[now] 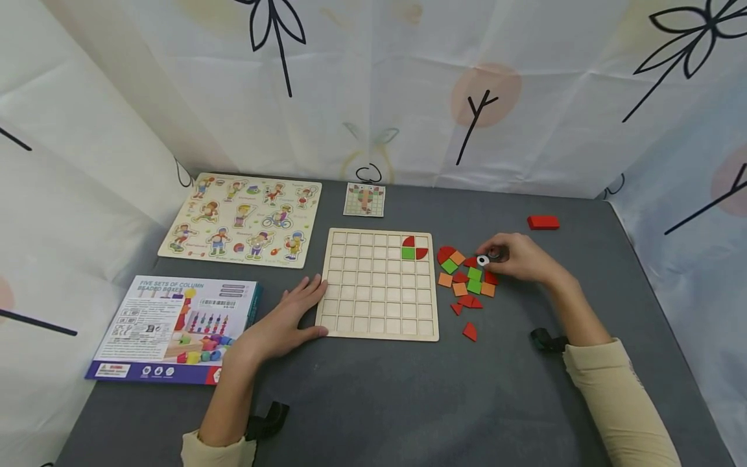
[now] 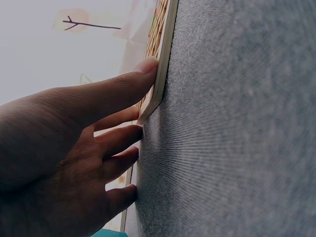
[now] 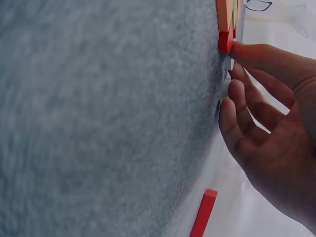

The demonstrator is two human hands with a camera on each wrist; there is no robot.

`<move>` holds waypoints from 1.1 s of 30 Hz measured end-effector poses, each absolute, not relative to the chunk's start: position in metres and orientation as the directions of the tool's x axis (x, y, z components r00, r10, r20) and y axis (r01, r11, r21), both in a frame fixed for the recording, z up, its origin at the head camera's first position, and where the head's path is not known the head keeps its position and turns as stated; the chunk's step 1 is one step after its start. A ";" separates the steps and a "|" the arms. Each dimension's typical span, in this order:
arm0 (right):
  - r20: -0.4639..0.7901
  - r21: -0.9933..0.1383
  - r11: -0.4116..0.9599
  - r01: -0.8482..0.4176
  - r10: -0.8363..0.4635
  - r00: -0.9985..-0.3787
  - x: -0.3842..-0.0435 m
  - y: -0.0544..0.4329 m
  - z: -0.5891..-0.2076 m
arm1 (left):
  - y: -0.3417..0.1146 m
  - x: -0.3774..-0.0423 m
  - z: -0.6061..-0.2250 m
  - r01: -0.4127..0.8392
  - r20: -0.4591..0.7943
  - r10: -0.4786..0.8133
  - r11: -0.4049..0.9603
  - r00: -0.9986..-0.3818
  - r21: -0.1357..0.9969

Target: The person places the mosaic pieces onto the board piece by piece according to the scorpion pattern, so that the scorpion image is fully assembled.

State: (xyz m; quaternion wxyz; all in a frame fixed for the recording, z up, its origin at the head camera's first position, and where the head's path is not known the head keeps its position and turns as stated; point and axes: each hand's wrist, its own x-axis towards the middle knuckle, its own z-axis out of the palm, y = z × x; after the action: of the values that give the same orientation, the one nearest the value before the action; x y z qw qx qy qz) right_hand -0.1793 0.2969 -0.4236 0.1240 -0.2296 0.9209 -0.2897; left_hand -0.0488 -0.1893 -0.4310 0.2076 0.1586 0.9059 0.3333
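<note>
On the grey table [image 1: 385, 402], board [image 1: 376, 292]: lying flat; looking square, so showing no long axis; sides running near to far.
Filled cells: two red pieces [image 1: 421, 253] and one green piece [image 1: 408, 253] sitting by the far right corner.
Bare cells: covering the rest; seemingly just starting.
Loose pieces [image 1: 474, 286]: clustering right of the board.
Left hand [image 1: 286, 321]: spreading wide, touching the left edge.
Right hand [image 1: 519, 257]: curving narrowly at a white round piece [image 1: 482, 260]; cannot tell whether gripping.

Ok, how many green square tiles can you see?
4: one green tile in the pale wooden grid board, one toward the loose pile's left, two close together near its middle. Others may be hidden by the right hand.
</note>
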 end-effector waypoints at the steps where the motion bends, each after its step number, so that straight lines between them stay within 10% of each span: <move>1: -0.097 -0.588 0.730 -0.350 -0.493 -0.865 -0.179 0.297 -0.424 | -0.190 -0.049 -0.431 0.150 -0.270 0.426 0.728 -0.863 0.669; 33: 0.026 -0.760 0.532 -0.372 -0.547 -0.836 -0.188 0.253 -0.424 | -0.200 -0.051 -0.453 0.188 -0.186 0.455 0.659 -0.871 0.728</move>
State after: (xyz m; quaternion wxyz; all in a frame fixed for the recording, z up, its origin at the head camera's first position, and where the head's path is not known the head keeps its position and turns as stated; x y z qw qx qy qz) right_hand -0.1883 0.2529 -0.4242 0.1084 -0.2646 0.8686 -0.4047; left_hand -0.0507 -0.2003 -0.4534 0.1793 0.1800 0.8929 0.3718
